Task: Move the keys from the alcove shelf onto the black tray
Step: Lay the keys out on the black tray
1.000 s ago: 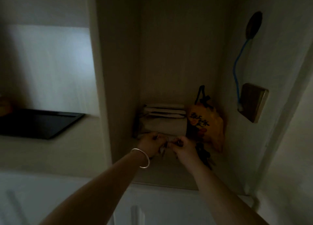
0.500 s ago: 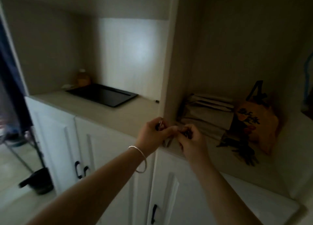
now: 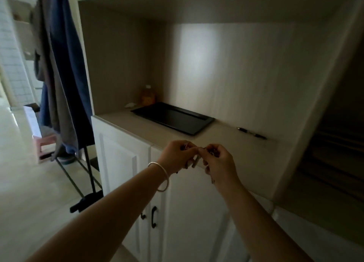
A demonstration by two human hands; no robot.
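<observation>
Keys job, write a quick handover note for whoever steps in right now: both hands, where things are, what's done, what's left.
Left hand and right hand: both pinch the keys between them, in the air in front of the counter edge.
Black tray: on the counter, beyond the hands and a little to the left; nothing visible in it.
Done: keys are off the alcove shelf, which is at the right.
Left: carry the keys forward and set them down on the tray.
Note: a pen lies on the counter right of the tray.
</observation>
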